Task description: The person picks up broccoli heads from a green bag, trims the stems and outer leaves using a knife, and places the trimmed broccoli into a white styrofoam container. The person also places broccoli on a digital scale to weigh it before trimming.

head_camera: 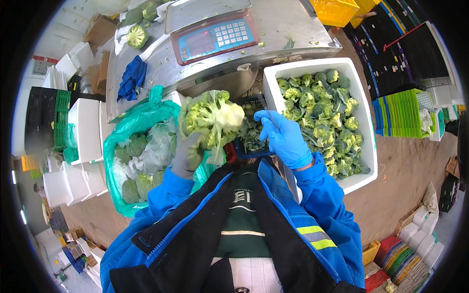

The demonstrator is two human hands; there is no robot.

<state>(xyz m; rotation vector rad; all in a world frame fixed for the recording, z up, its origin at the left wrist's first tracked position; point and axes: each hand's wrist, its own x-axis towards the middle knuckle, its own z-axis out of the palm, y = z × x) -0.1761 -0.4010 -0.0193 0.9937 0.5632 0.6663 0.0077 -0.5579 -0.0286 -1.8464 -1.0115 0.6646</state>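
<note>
My left hand (190, 150), in a grey glove, grips a large broccoli head (210, 121) from its left side. The cut stem faces right, and a leaf hangs below it. My right hand (282, 135), in a blue disposable glove, is curled just right of the stem, apart from it. Whether anything sits inside its fingers is hidden. Under and between the hands is a dark crate (253, 148) of leaf trimmings. To the left, a green plastic bag (111, 161) holds broccoli heads and ice. On the right, a white foam box (361, 91) is filled with broccoli florets.
Ahead stands a steel table (157, 66) bearing a digital scale (216, 38), a blue cloth (132, 78) and another broccoli head (137, 36). Foam boxes (84, 128) are stacked at left. Green crates (399, 113) and a yellow crate (335, 11) lie to the right and far right.
</note>
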